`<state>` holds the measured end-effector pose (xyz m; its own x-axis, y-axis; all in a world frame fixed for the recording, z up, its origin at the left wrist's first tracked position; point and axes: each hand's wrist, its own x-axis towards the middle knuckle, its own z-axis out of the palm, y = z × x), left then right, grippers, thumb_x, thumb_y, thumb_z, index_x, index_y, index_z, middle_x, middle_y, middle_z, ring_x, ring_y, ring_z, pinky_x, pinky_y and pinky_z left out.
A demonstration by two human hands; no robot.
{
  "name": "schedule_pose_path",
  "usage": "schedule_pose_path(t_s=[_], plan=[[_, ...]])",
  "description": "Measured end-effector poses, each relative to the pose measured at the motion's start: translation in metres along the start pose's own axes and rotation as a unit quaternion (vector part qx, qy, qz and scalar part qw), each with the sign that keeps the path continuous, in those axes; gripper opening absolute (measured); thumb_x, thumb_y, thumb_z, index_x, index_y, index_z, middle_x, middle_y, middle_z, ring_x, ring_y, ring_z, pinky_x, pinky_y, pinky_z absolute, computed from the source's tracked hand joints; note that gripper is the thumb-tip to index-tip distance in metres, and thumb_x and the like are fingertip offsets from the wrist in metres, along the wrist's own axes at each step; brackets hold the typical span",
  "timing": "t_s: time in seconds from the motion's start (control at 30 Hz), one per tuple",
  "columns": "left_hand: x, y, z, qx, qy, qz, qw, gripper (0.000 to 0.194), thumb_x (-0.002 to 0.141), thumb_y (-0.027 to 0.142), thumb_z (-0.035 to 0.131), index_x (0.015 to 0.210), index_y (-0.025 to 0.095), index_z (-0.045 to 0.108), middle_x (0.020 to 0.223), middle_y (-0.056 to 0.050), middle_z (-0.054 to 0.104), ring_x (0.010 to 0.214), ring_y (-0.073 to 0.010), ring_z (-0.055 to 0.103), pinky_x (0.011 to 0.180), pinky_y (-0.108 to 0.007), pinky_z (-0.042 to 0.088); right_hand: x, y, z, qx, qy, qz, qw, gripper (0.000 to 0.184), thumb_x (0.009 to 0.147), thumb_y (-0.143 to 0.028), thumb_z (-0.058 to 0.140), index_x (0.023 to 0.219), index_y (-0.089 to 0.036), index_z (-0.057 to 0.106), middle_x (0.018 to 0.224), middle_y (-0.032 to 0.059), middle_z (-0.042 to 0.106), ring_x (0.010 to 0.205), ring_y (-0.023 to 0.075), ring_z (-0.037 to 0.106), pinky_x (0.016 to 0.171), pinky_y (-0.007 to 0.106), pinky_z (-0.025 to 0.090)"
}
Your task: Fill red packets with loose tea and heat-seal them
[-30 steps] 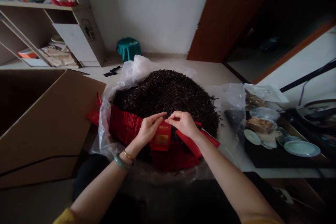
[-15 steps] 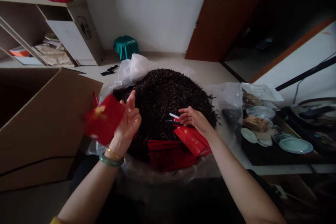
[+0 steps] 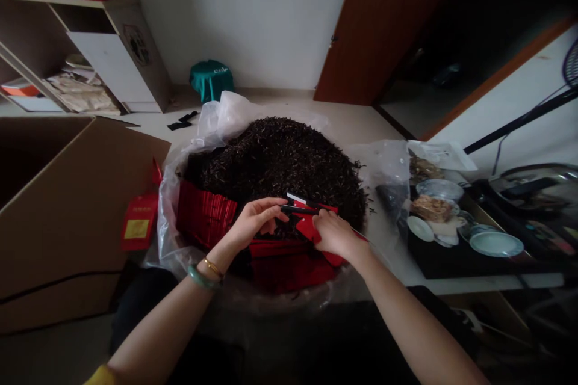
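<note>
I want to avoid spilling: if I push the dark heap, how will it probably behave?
The dark heap will probably crumble and slide, because it looks like loose, thin pieces. Some may scatter, as a few lie beyond its right edge. The plastic around it looks thin and wrinkled, so probably floppy.

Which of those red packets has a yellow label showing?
The red packet beside the cardboard box, just outside the plastic liner. No yellow label shows on the packets inside.
</note>
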<state>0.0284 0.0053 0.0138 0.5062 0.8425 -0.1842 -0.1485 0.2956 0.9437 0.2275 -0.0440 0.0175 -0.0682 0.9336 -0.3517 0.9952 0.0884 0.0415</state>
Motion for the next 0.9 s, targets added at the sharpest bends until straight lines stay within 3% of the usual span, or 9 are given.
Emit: schedule_pose_path(t_s=[0.27, 0.43, 0.5, 0.57, 0.63, 0.7, 0.8, 0.9], plan=[[0.004, -0.010, 0.005, 0.102, -0.027, 0.000, 0.994, 0.042, 0.070, 0.038, 0.069, 0.103, 0.012, 0.066, 0.085, -0.008, 0.073, 0.047, -0.0059, 0.048, 0.043, -0.018, 0.034, 0.001, 0.016, -0.012, 0.066, -0.010, -0.040, 0.997, 0.026, 0.070, -0.016, 0.060, 0.094, -0.019, 0.068, 0.111, 0.0129, 0.065, 0.099, 0.0294, 0.063, 0.073, 0.032, 0.049], [0.006, -0.016, 0.004, 0.197, -0.032, 0.040, 0.979, 0.038, 0.075, 0.035, 0.064, 0.106, 0.013, 0.067, 0.097, -0.011, 0.072, 0.061, -0.0122, 0.058, 0.055, -0.023, 0.045, -0.001, 0.019, -0.016, 0.082, 0.019, -0.022, 0.996, 0.014, 0.073, -0.015, 0.056, 0.073, -0.021, 0.068, 0.081, 0.0073, 0.071, 0.078, 0.0237, 0.067, 0.060, 0.027, 0.043], [0.004, -0.016, 0.005, 0.261, -0.014, 0.100, 0.960, 0.039, 0.074, 0.032, 0.066, 0.110, 0.016, 0.066, 0.112, -0.012, 0.067, 0.078, -0.0174, 0.062, 0.062, -0.025, 0.047, -0.005, 0.020, -0.022, 0.118, 0.059, -0.031, 0.991, 0.018, 0.076, -0.014, 0.053, 0.074, -0.023, 0.068, 0.078, 0.0041, 0.071, 0.074, 0.0208, 0.066, 0.060, 0.027, 0.042], [0.002, -0.015, 0.007, 0.321, 0.001, 0.165, 0.933, 0.045, 0.070, 0.031, 0.071, 0.114, 0.021, 0.065, 0.122, -0.010, 0.063, 0.096, -0.0228, 0.060, 0.072, -0.029, 0.049, -0.009, 0.018, -0.027, 0.157, 0.108, -0.085, 0.978, 0.022, 0.078, -0.010, 0.049, 0.075, -0.023, 0.067, 0.080, 0.0018, 0.070, 0.074, 0.0175, 0.064, 0.066, 0.026, 0.042], [0.001, -0.015, 0.009, 0.357, -0.021, 0.187, 0.915, 0.041, 0.069, 0.033, 0.073, 0.108, 0.022, 0.068, 0.115, -0.008, 0.067, 0.099, -0.0237, 0.059, 0.080, -0.031, 0.048, -0.009, 0.012, -0.028, 0.184, 0.162, -0.155, 0.957, 0.026, 0.078, -0.005, 0.045, 0.072, -0.021, 0.064, 0.079, 0.0011, 0.068, 0.074, 0.0149, 0.062, 0.070, 0.025, 0.042], [0.000, -0.018, 0.010, 0.351, -0.070, 0.151, 0.921, 0.029, 0.077, 0.039, 0.064, 0.096, 0.019, 0.072, 0.096, -0.006, 0.073, 0.085, -0.0201, 0.063, 0.077, -0.029, 0.048, -0.004, 0.005, -0.022, 0.190, 0.221, -0.198, 0.936, 0.025, 0.078, -0.003, 0.044, 0.069, -0.020, 0.061, 0.076, 0.0014, 0.065, 0.073, 0.0141, 0.060, 0.070, 0.024, 0.041], [0.001, -0.023, 0.011, 0.313, -0.110, 0.082, 0.940, 0.043, 0.088, 0.045, 0.045, 0.091, 0.013, 0.073, 0.083, -0.006, 0.073, 0.067, -0.0151, 0.061, 0.063, -0.024, 0.048, 0.015, -0.003, 0.003, 0.170, 0.309, -0.203, 0.914, 0.023, 0.077, -0.002, 0.046, 0.070, -0.019, 0.059, 0.073, 0.0016, 0.064, 0.072, 0.0146, 0.058, 0.071, 0.025, 0.039], [0.001, -0.025, 0.012, 0.331, -0.102, 0.080, 0.935, 0.038, 0.085, 0.042, 0.050, 0.099, 0.013, 0.071, 0.086, -0.005, 0.073, 0.067, -0.0143, 0.060, 0.061, -0.022, 0.046, 0.035, -0.003, 0.037, 0.135, 0.388, -0.176, 0.894, 0.019, 0.078, -0.006, 0.049, 0.072, -0.018, 0.061, 0.075, 0.0031, 0.066, 0.068, 0.0155, 0.056, 0.068, 0.027, 0.038]])
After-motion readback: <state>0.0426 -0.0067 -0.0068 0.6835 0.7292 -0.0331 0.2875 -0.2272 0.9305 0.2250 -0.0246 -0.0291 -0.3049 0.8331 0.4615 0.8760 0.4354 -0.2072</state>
